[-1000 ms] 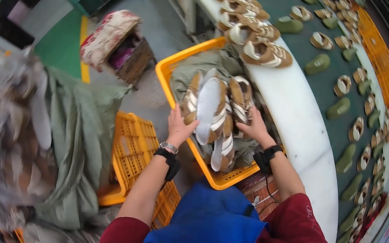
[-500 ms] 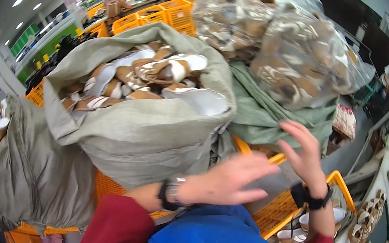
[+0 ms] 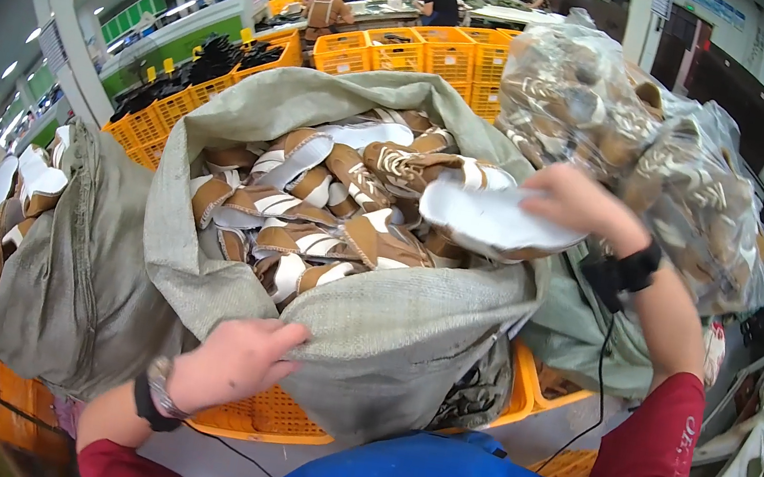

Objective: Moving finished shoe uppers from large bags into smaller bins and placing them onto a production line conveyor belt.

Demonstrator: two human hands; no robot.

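A large grey-green woven sack (image 3: 390,319) stands open in front of me, filled with brown-and-white shoe uppers (image 3: 335,222). Over its right side, my right hand (image 3: 584,209) grips one shoe upper (image 3: 484,216) by its end. That upper's white underside faces up, and it lies across the sack's right rim. At the near left of the sack, my left hand (image 3: 235,365) has its fingers bent against the cloth, seemingly pinching a fold of it. Part of the grip is hidden.
Another grey sack (image 3: 90,274) of uppers stands at left. Clear plastic bags (image 3: 704,198) of uppers rest on a green sack (image 3: 586,328) at right. Yellow crates (image 3: 445,50) line the back; one (image 3: 267,414) sits beneath the open sack. People work at far tables.
My view has turned right-to-left across the sack, which now sits more central. My hands have spread apart: the left onto the sack's front, the right onto a shoe upper.
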